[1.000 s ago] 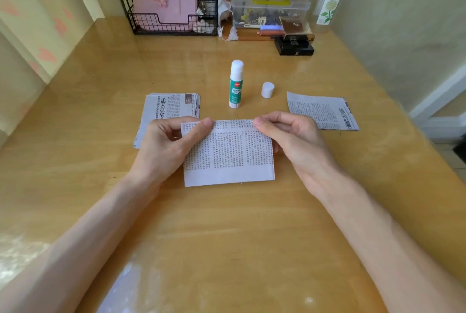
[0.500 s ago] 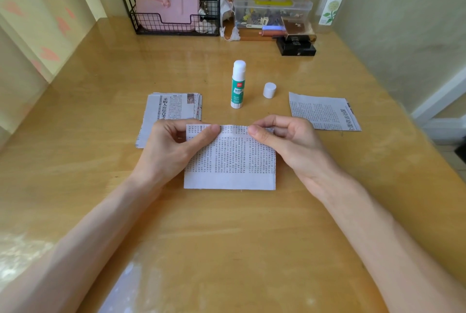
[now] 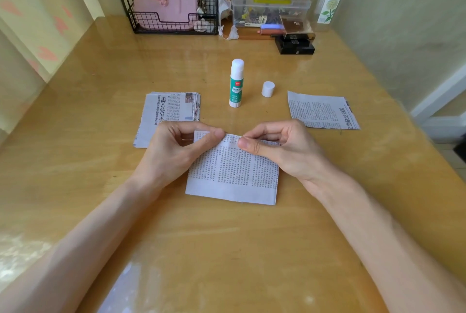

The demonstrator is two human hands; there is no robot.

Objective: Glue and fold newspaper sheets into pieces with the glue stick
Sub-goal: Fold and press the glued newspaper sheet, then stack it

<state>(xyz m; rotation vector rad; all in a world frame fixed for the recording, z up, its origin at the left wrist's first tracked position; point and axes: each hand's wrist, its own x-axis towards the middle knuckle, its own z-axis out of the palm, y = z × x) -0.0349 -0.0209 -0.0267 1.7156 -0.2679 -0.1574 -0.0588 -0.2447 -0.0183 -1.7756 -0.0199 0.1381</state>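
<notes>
A folded newspaper piece (image 3: 233, 174) lies on the wooden table (image 3: 227, 249) in front of me. My left hand (image 3: 174, 151) pinches its far edge left of the middle, thumb on top. My right hand (image 3: 280, 148) pinches the same edge right of the middle. The two thumbs nearly meet at the fold. A glue stick (image 3: 236, 84) stands upright and uncapped behind the piece, its white cap (image 3: 267, 89) beside it on the right.
A stack of newspaper sheets (image 3: 166, 113) lies at the left, partly under my left hand. A single newspaper piece (image 3: 321, 111) lies at the right. A black wire basket (image 3: 174, 20), a clear box (image 3: 271, 10) and a black box (image 3: 295, 45) stand at the back.
Both hands slid inward along the far edge of the piece, from its corners toward the middle, and their thumbs now almost touch. The piece stayed in place.
</notes>
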